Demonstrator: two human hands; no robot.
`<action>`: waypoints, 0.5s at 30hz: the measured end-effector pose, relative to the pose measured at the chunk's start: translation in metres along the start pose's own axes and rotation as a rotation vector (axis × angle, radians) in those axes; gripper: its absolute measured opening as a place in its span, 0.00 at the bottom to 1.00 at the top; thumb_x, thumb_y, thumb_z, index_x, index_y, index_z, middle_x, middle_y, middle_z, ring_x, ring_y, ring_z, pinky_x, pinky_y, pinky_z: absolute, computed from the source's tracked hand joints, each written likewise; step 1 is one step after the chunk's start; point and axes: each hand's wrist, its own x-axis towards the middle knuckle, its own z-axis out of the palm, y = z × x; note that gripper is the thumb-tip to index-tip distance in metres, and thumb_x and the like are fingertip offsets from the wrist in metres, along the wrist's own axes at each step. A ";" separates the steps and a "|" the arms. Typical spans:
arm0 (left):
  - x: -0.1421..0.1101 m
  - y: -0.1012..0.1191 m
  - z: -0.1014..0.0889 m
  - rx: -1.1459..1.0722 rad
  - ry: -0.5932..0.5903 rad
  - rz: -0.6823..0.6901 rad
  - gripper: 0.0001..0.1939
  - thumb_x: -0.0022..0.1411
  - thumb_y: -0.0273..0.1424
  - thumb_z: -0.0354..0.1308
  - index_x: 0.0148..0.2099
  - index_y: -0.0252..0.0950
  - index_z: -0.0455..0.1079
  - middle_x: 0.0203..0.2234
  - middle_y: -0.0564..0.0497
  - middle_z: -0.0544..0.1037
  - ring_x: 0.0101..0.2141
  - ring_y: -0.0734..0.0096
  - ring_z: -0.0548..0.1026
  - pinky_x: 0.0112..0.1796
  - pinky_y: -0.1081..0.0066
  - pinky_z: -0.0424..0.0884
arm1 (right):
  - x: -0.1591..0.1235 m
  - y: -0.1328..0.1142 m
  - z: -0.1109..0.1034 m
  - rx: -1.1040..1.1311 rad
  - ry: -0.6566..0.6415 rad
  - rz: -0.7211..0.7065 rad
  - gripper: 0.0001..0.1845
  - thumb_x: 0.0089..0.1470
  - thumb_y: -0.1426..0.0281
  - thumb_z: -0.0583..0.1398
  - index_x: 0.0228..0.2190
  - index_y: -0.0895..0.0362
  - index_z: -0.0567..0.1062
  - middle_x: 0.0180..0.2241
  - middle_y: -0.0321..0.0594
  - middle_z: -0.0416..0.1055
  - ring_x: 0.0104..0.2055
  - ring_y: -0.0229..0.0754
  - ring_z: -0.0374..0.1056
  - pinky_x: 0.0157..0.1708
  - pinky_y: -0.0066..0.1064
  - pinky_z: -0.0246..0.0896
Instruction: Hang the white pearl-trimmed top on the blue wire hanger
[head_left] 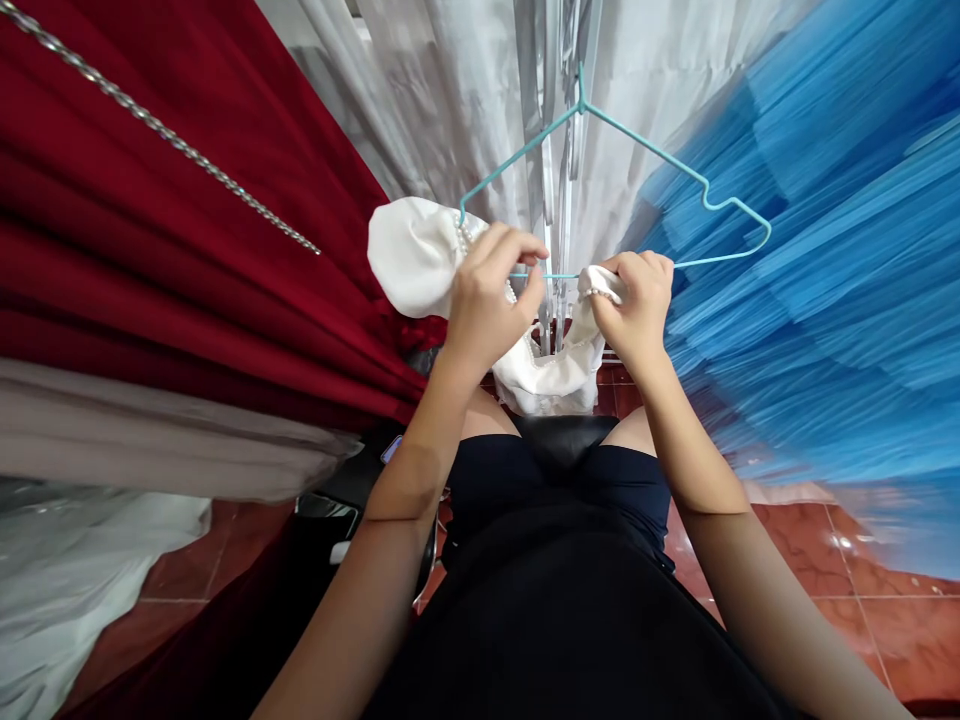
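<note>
A white garment [551,375] with pearl-like beaded trim droops below my hands, its neckline curving between them. A puffed white sleeve [412,255] spreads out left of my left hand. My left hand [491,295] is curled at the beaded shoulder, thumb and forefinger close together; its palm side is hidden. My right hand [637,300] pinches the other beaded shoulder edge [598,283] beside the hanger's bottom bar. The thin teal hanger [581,107] stands hook up, its left end reaching into the left shoulder and its right end bare.
Dark red fabric [225,200] hangs at the left, with a sparkling chain [150,115] in front. White fabric [465,100] hangs behind the hanger, and blue tulle [825,270] fills the right. My lap [555,480] is below, over a red tiled floor [810,550]. A phone-like object [391,449] lies at left.
</note>
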 end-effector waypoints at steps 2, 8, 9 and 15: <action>-0.007 -0.006 0.013 0.025 -0.067 -0.003 0.06 0.71 0.23 0.57 0.44 0.40 0.72 0.41 0.49 0.80 0.45 0.61 0.78 0.49 0.62 0.74 | 0.000 0.000 0.000 0.004 -0.012 0.004 0.05 0.58 0.68 0.57 0.30 0.53 0.66 0.28 0.35 0.68 0.37 0.45 0.65 0.49 0.46 0.61; -0.019 -0.020 0.025 0.089 -0.041 0.000 0.07 0.73 0.24 0.57 0.43 0.38 0.75 0.37 0.49 0.82 0.39 0.62 0.78 0.47 0.62 0.71 | -0.004 0.000 0.002 0.018 0.004 -0.020 0.06 0.58 0.68 0.58 0.29 0.53 0.66 0.27 0.35 0.67 0.36 0.44 0.64 0.48 0.44 0.61; -0.020 -0.020 0.024 0.083 -0.036 0.006 0.08 0.72 0.23 0.56 0.43 0.38 0.76 0.37 0.49 0.82 0.39 0.62 0.78 0.46 0.62 0.71 | -0.004 0.001 0.002 0.019 0.013 -0.023 0.06 0.58 0.68 0.58 0.29 0.53 0.67 0.27 0.34 0.68 0.36 0.44 0.64 0.48 0.44 0.61; -0.020 -0.017 0.023 0.071 -0.045 -0.010 0.09 0.73 0.23 0.56 0.44 0.38 0.76 0.37 0.49 0.82 0.39 0.61 0.77 0.46 0.62 0.70 | -0.004 0.001 0.001 0.041 -0.002 -0.035 0.05 0.60 0.68 0.58 0.31 0.52 0.71 0.30 0.35 0.73 0.36 0.43 0.66 0.50 0.45 0.62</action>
